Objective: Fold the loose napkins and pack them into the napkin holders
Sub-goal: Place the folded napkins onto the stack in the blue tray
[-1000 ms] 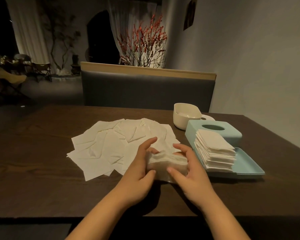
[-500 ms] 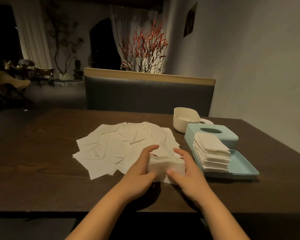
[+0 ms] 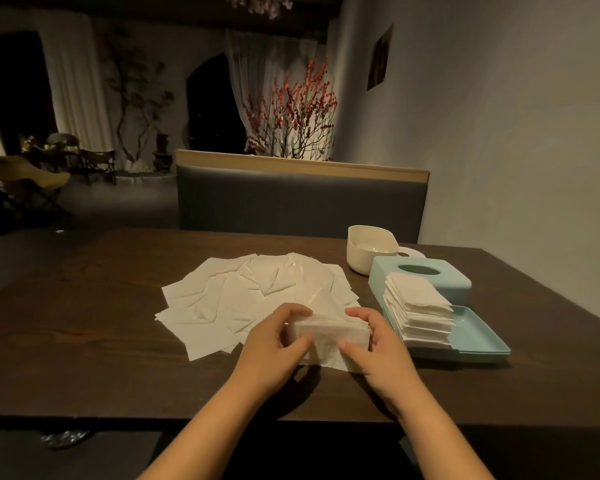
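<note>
Nearest, the left hand (image 3: 274, 336) and right hand (image 3: 378, 341) each have a curled grip on one end of a folded napkin wad (image 3: 331, 336), held just above the dark bench (image 3: 84, 358). Beyond them, loose napkins (image 3: 253, 296) lie spread flat. To the right, a folded stack (image 3: 418, 311) sits in a blue tray (image 3: 478, 330), against a blue tissue box (image 3: 420, 277). Farther back stands a white holder (image 3: 371, 249).

No readable text, label, brand or number shows anywhere in front of me: the napkins (image 3: 257, 292) are blank, the blue holder (image 3: 426, 282) and white bowl (image 3: 368, 251) carry no marking, and the wall picture (image 3: 380, 62) is too dark to read.
</note>
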Tool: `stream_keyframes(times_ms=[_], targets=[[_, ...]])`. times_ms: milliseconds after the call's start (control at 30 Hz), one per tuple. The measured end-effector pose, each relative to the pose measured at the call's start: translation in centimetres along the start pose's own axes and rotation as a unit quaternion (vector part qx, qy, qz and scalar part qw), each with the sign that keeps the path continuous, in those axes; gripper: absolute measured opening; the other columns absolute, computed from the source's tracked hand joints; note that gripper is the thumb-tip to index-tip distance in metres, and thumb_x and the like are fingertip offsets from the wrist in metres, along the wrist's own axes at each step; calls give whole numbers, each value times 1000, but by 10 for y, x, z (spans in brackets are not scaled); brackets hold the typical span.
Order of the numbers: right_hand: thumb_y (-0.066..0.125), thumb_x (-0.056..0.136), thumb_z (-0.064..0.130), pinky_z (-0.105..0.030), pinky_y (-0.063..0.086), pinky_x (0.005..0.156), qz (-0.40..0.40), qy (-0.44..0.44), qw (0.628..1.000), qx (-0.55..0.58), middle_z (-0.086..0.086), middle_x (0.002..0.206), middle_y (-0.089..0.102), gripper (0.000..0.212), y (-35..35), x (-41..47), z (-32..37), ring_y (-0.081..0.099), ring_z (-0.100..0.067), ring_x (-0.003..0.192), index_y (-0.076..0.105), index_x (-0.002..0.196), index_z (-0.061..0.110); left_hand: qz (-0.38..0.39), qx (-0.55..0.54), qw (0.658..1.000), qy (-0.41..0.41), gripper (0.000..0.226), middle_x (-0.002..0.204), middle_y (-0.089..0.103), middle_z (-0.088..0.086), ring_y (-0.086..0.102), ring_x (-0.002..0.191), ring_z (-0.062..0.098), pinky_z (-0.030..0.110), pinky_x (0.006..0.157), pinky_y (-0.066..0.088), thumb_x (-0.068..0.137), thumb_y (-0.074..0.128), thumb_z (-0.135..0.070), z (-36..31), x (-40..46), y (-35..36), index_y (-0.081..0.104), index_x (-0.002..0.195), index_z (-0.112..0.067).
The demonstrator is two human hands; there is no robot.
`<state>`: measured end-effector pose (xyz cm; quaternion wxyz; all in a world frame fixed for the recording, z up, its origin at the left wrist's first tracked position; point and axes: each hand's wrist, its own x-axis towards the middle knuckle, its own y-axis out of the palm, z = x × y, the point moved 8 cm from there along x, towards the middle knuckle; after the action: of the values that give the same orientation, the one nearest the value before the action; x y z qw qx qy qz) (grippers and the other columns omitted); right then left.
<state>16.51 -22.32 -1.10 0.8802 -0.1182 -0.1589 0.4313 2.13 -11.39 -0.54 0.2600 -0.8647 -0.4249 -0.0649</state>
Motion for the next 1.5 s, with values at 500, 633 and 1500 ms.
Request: stream_keyframes(times_ms=[500,633,1500], targets=[[72,87,16,-26,36,103,37,-21,996,-77,14,135,47,59,8,3,3,43,-8,126,42,135,35,120,39,992,-10,84,119,51,-11,62,100,14,33,97,53,93,58,-13,-4,-1,20,7,142,-58],[68,88,12,-28,44,101,-8,-22,997,-73,13,131,54,48,0,3,3,51,-8,121,51,125,37,45,24,998,-33,63,108,65,-7,66,90,6,22,82,55,94,65,-20,4,1,7,29,140,-43],[43,104,38,-34,54,84,-91,74,989,-93,-3,120,59,30,-103,43,81,59,-19,106,49,128,21,40,-368,898,-240,32,94,57,-4,59,84,16,25,66,55,105,37,-48,-114,56,94,48,123,-24]])
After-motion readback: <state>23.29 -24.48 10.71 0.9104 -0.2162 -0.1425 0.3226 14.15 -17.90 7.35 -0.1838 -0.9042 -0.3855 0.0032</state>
